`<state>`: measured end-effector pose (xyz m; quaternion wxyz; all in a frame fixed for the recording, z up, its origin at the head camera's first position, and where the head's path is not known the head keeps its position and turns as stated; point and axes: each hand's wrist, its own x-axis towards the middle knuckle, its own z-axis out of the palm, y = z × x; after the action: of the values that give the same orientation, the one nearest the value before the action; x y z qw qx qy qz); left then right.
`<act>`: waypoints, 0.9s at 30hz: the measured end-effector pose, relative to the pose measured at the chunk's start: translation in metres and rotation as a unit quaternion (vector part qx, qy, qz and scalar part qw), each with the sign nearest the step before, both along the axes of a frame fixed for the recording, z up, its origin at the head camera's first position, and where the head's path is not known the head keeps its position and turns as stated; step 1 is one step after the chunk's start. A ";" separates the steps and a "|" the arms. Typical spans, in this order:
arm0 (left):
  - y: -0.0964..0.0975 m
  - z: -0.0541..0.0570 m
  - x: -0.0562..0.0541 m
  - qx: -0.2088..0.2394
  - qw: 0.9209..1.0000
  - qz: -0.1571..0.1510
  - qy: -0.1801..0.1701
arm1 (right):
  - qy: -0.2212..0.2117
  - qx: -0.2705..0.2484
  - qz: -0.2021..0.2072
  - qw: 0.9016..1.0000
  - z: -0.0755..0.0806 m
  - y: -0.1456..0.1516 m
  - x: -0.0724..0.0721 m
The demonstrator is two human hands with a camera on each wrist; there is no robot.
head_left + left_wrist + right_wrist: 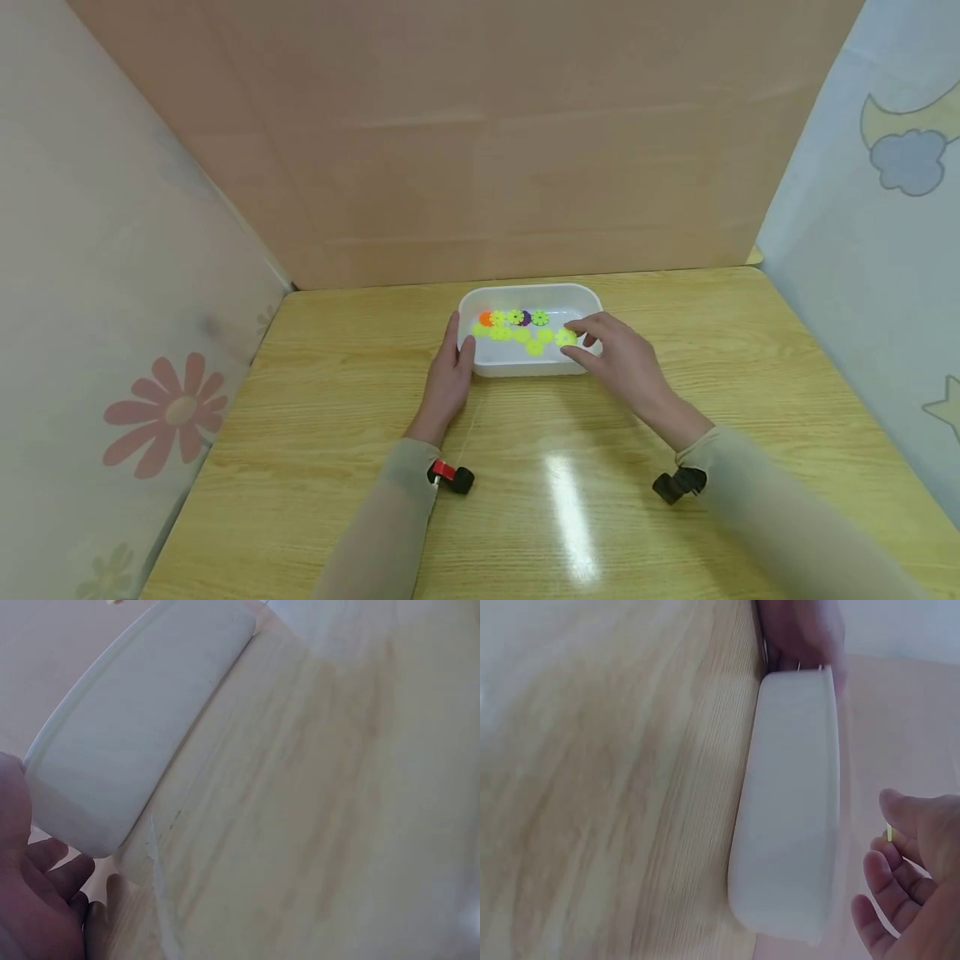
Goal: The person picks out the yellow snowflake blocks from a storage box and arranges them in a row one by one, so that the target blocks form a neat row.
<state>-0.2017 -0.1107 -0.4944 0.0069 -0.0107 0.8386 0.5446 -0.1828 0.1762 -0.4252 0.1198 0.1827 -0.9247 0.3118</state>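
A white plastic tray stands on the table with several flower-shaped plastic discs inside. Most are yellow, such as the disc near the front; an orange disc, a purple disc and a green disc lie farther back. My left hand holds the tray's left end, its thumb at the rim and its other fingers along the outer wall. Over the tray's right end, my right hand pinches a yellow disc between thumb and fingers. In the right wrist view, that yellow disc shows edge-on.
The wooden table extends around the tray. A brown panel rises behind it, with a patterned wall on each side. Small black cameras are strapped to both wrists.
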 end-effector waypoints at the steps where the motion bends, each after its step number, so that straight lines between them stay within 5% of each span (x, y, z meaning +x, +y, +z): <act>1: 0.000 0.000 0.000 0.000 1.000 0.000 -0.001 | 0.003 -0.004 0.005 1.000 0.000 -0.002 0.004; 8: -0.001 -0.003 -0.001 0.001 1.000 -0.001 -0.003 | 0.005 -0.047 0.057 0.997 -0.007 -0.020 0.027; 14: -0.002 -0.004 -0.001 -0.001 1.000 -0.003 -0.001 | -0.039 -0.053 0.094 0.993 -0.018 -0.037 0.037; 27: -0.004 -0.005 0.000 0.000 1.000 -0.011 0.005 | -0.110 -0.038 0.154 0.981 -0.042 -0.074 0.036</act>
<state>-0.2022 -0.1144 -0.4989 0.0089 0.0017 0.8386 0.5446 -0.1466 0.1023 -0.4671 -0.0251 0.2828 -0.8807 0.3792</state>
